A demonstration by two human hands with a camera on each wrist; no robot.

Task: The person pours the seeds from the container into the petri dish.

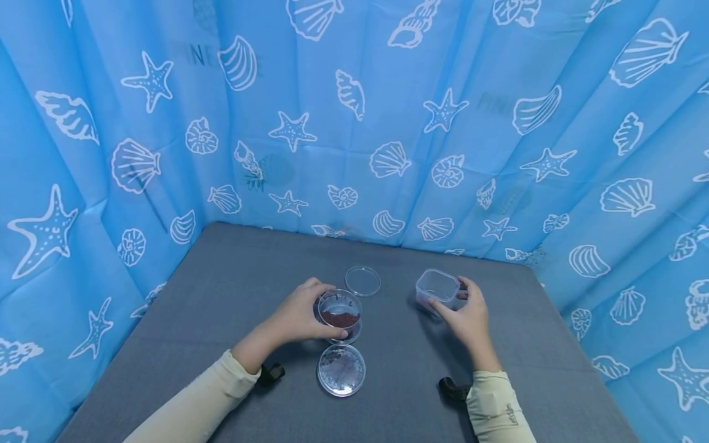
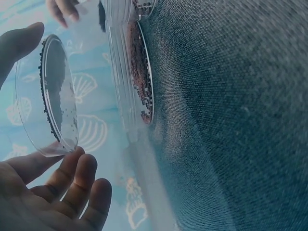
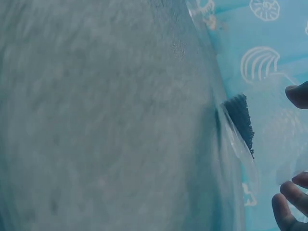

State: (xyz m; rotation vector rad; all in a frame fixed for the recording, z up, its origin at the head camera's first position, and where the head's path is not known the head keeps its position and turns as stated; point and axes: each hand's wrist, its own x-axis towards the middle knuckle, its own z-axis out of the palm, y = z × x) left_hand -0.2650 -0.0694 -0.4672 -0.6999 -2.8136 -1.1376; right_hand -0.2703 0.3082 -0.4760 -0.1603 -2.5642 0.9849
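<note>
My left hand (image 1: pixel 301 311) holds a round clear petri dish (image 1: pixel 339 301) by its rim, thumb on one side and fingers on the other. Reddish-brown granules lie in it in the head view; a dark layer shows in the left wrist view. The dish is raised above the table and partly covers another round dish (image 1: pixel 354 335). On the right, my right hand (image 1: pixel 468 314) grips a clear rectangular plastic container (image 1: pixel 437 286) between thumb and fingers. A dark heap of granules (image 3: pixel 240 120) shows near that hand in the right wrist view, beside clear plastic edges.
A clear round dish or lid (image 1: pixel 362 280) lies behind the held dish. Nearer the front stands another round dish (image 1: pixel 341 369) with a shiny, speckled surface. Grey cloth covers the table (image 1: pixel 249 258). A blue shell-print curtain (image 1: pixel 343 154) hangs around the table's back and sides.
</note>
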